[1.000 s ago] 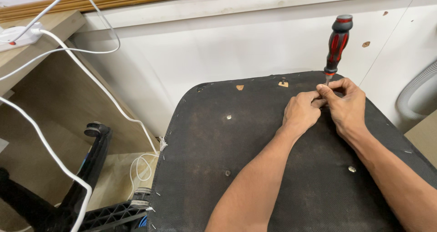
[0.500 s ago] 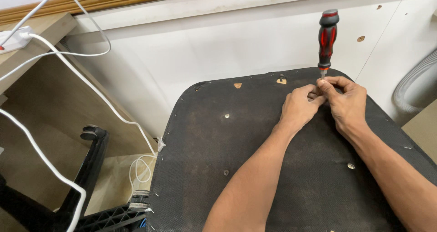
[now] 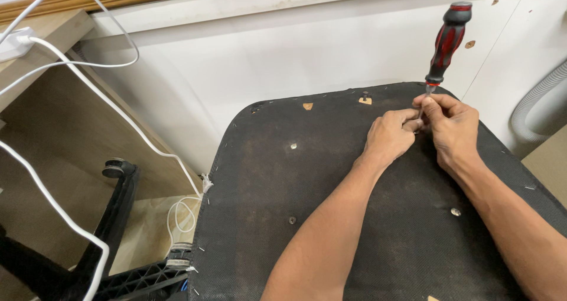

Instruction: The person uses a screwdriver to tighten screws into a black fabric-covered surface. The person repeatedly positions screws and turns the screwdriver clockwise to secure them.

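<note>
A black fabric-covered seat base [image 3: 354, 218] lies underside up, studded with small bolt holes. Near its far right edge, the left hand [image 3: 390, 137] and the right hand [image 3: 452, 127] meet, both grips pinching the metal shaft of an upright red-and-black screwdriver [image 3: 447, 41]. A white cable [image 3: 88, 88] trails off left.

The screwdriver [image 3: 447, 41] is standing near the back right edge of the chair seat [image 3: 307, 177]. Both hands are sitting below it, the left hand [image 3: 390, 137] touching the right hand [image 3: 453, 127].

Matt rough black cloth seat underside [image 3: 331, 206], glossy red-black plastic screwdriver handle [image 3: 449, 41]
</note>
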